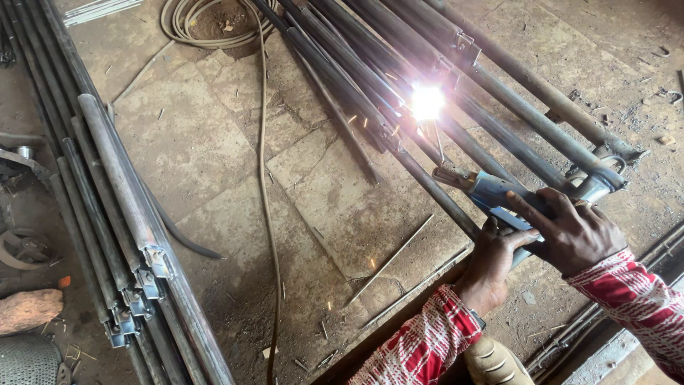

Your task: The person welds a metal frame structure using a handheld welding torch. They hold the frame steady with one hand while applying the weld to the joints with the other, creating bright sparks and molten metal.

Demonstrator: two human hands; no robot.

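Both hands, left hand [499, 264] and right hand [573, 232], gripping electrode holder [495, 192] tight, arc [427, 102] blazing on pipe bundle [399, 78] mid-floor; weld underway, unfinished; another stack [121, 214] waiting floor-left.

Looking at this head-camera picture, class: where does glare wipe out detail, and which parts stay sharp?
In the head view, the welding arc blows out to pure white, hiding the joint on the dark pipes; the electrode holder, left hand and right hand stay sharp; the pipe stack at left is evenly lit; small sparks dot the concrete floor.
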